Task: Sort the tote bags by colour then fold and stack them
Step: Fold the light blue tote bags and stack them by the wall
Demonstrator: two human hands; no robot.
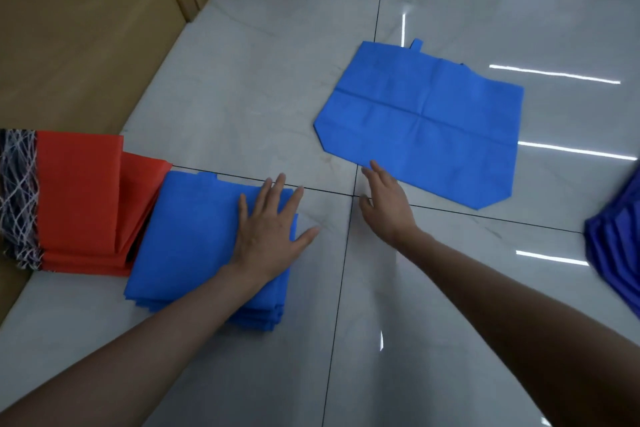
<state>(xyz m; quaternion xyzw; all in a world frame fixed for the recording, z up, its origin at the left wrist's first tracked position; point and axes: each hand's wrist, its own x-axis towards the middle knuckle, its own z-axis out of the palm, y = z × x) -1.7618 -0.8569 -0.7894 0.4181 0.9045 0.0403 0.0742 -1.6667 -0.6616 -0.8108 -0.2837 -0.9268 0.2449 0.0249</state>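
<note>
Blue flat bag (420,121): fold it along its creases.
Left hand (268,236) presses the blue stack (187,236), right hand (388,204) at the bag's edge; all fingers (275,189) released.

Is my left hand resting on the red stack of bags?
No, the left hand lies flat on the stack of folded blue bags, which sits beside the red stack.

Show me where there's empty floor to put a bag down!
Bare tile lies beyond the folded blue stack, between the cardboard boxes and the flat blue bag, and between the left hand and right hand. Crowded: the red stack touches the blue stack at left.
</note>
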